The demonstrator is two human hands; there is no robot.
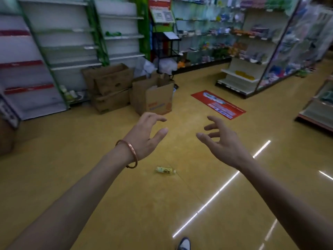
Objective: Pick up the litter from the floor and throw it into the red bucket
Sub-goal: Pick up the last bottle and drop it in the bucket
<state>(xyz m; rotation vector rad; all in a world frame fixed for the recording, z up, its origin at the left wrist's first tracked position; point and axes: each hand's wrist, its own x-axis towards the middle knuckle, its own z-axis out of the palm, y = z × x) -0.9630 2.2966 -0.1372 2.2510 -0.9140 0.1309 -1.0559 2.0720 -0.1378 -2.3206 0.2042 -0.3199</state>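
A small yellow plastic bottle (165,170) lies on its side on the yellow shop floor, between and below my two outstretched arms. My left hand (146,136), with a copper bangle on its wrist, is held out above the floor with fingers loosely spread and holds nothing. My right hand (220,139) is stretched forward the same way, fingers relaxed and apart, also holding nothing. Both hands are well above the bottle and do not touch it. No red bucket is in view.
Cardboard boxes (111,87) and an open carton (155,98) stand ahead at the left by white shelving (59,46). A red floor sticker (218,104) lies ahead right. Stocked shelves (261,51) line the right. My shoe (184,243) shows at the bottom.
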